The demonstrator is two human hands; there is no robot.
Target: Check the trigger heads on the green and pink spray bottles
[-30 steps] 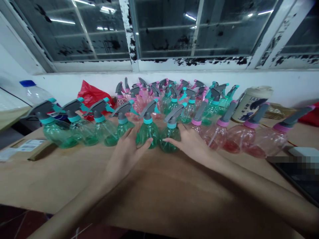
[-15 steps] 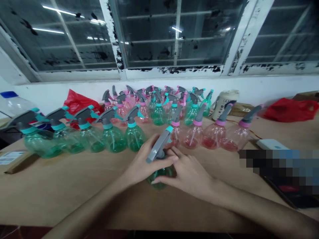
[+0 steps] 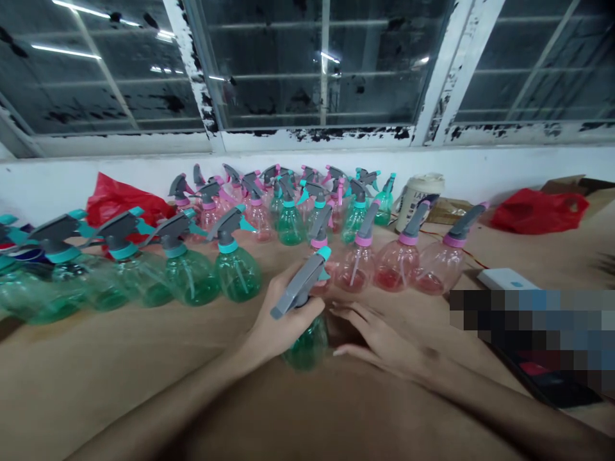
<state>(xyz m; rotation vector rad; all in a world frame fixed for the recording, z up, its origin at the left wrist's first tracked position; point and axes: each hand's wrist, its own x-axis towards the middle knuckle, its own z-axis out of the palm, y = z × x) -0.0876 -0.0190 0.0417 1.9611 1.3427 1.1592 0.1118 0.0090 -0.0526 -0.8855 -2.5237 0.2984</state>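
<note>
My left hand [image 3: 288,320] wraps round the neck of a green spray bottle [image 3: 307,349], whose grey trigger head with a teal nozzle tilts up above the fingers. The bottle's lower body shows beneath the hand; its collar is mostly hidden. Just right of it, my right hand [image 3: 379,339] is apart from the bottle, fingers loosely stretched and holding nothing. Ahead on the left stands a row of green spray bottles [image 3: 237,275] with teal collars. On the right, pink spray bottles [image 3: 396,262] with pink collars form another row.
Many more pink and green bottles [image 3: 291,224] crowd near the wall. Red plastic bags [image 3: 538,211] lie at both sides, with a paper cup [image 3: 418,198] by the right one. A white box [image 3: 507,280] and a dark flat device [image 3: 562,384] are at right.
My right hand has let go of the green spray bottle and moved right, its fingers opening. My left hand keeps its hold. The view has shifted slightly to the right.
</note>
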